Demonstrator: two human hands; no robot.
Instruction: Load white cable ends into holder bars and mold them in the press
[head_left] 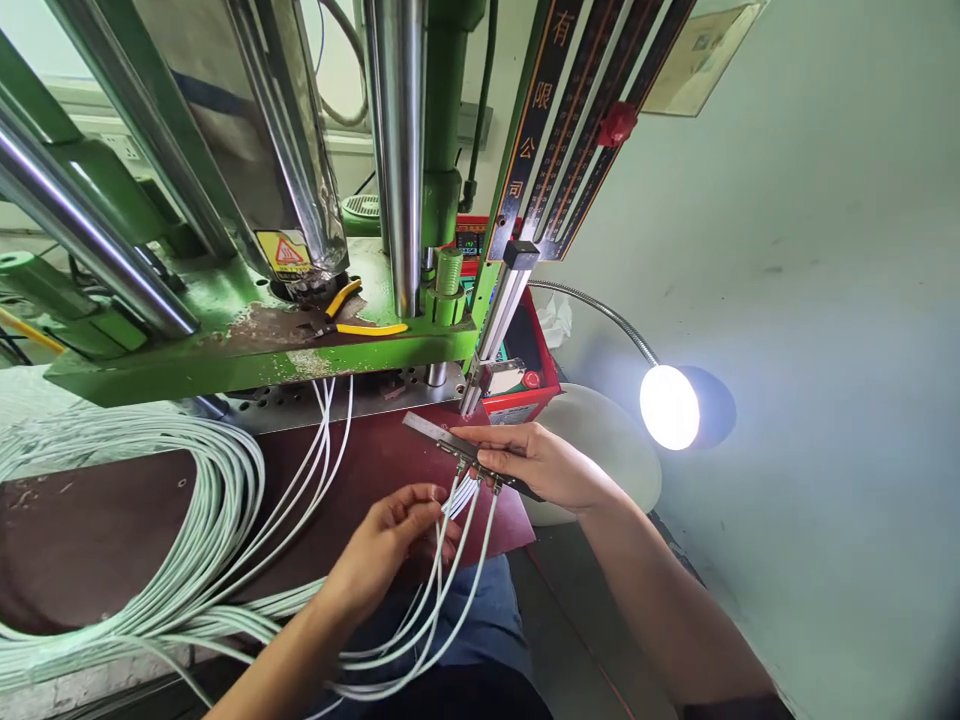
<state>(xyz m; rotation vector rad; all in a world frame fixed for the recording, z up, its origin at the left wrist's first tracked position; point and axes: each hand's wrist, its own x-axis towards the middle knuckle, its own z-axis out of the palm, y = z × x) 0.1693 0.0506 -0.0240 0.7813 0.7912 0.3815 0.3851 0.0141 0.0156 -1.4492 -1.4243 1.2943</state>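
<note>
In the head view, my right hand (540, 458) is closed around a narrow metal bar (427, 430) that looks like a mould plate. Several white cables (472, 535) hang from small metal fittings along the bar's near edge and loop down over my lap. My left hand (397, 530) is just left of these cables, below the bar. Its thumb and index finger pinch a white cable end, partly hidden by the fingers. Both hands are above the near edge of a dark red board (390, 450).
A green press (375, 350) with steel columns stands ahead; yellow-handled pliers (367, 328) lie on its plate. A big coil of white cable (217, 500) covers the left side. A red control box (536, 380) and a lit lamp (669, 407) are to the right, near the wall.
</note>
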